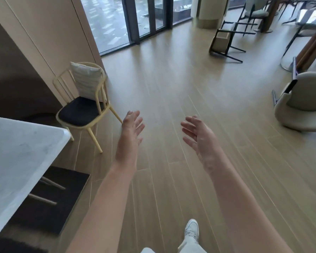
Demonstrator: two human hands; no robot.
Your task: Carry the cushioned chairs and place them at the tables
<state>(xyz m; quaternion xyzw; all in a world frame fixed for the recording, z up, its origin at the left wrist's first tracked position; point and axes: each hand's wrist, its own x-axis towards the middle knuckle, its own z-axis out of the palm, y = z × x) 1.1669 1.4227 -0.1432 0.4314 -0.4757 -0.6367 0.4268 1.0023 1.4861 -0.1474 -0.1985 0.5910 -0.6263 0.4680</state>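
Much of your view is cut off or blurred. The white surface (pixel 16 161) at lower left runs off the frame edge, and only two pale legs show beneath it over a dark rug (pixel 49 203). The tables (pixel 312 31) at upper right are cropped by the top and right edges, and the dark-framed chairs (pixel 252 13) round them are smeared, so you cannot tell how many stand there. One dark-legged chair (pixel 224 42) lies tipped on the floor (pixel 171 79) at upper right. A beige padded chair (pixel 303 103) at right is cut by the edge.

Your left hand (pixel 132 128) and right hand (pixel 197 132) reach forward at mid-frame, palms facing each other, well apart. Each grip is wide, fingers straight and spread, touching nothing.

The yellow chair (pixel 84 110) with its dark seat cushion stands upright at left of centre, by the wall, a pale pillow (pixel 87 81) leaning on its back. Your left hand is just beside its rear leg, not touching.

Your shoe (pixel 192 229) shows at bottom centre.
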